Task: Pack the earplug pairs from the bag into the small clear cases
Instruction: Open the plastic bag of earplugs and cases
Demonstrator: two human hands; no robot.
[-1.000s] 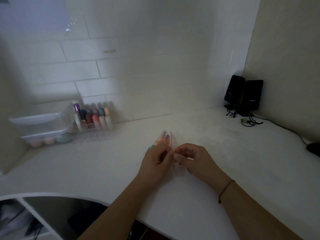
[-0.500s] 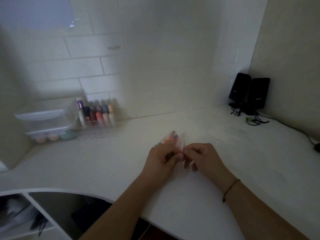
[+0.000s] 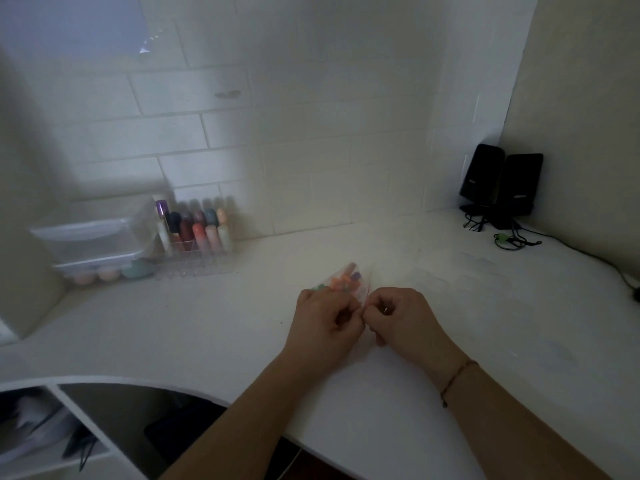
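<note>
A small clear bag with several coloured earplugs, orange, purple and green, is held just above the white counter at mid frame. My left hand grips the bag's near left side with curled fingers. My right hand pinches the bag's red-lined top edge from the right, knuckles almost touching the left hand. Faint outlines of small clear cases lie on the counter to the right, too dim to make out well.
A clear organiser with coloured bottles and a lidded plastic box stand against the tiled wall at left. Two black speakers with cables fill the right corner. The counter's curved front edge runs at lower left, with open shelves below.
Both hands have stayed together on the bag, the fingers shifting slightly on its top edge. The camera has tilted a little, moving the scene sideways.
</note>
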